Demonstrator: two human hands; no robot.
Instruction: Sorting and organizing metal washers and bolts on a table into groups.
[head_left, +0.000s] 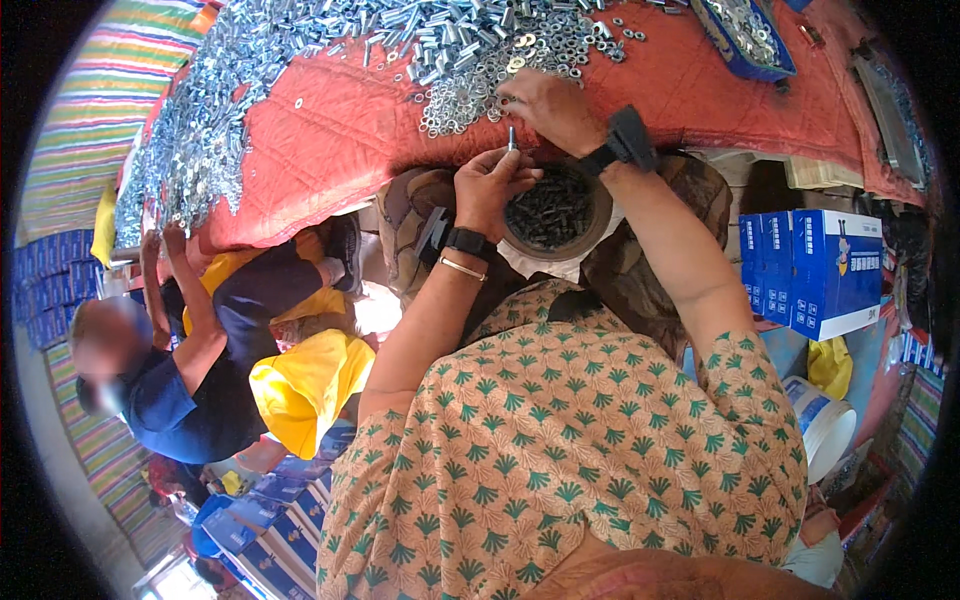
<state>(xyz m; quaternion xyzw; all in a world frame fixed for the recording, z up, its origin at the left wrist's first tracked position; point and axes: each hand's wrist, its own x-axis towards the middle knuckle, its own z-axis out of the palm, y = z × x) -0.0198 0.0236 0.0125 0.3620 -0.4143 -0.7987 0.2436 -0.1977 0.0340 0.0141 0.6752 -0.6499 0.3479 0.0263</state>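
My left hand (488, 188) pinches a small metal bolt (512, 139) upright between thumb and fingertips, its threaded end pointing away from me. Just beyond it, my right hand (552, 108) reaches over the near edge of a heap of washers (455, 105), fingers curled together; whatever lies between the fingertips is too small to make out. Between my knees, below both hands, sits a round tub (603, 222) holding many dark bolts (548, 212).
A red quilted cloth (320, 140) covers the work surface, with heaped metal sleeves (440, 45) along the far side. At the far right stands a blue tray (768, 73) of washers. Blue boxes (835, 270) are stacked right of me; another person (200, 370) works at the left.
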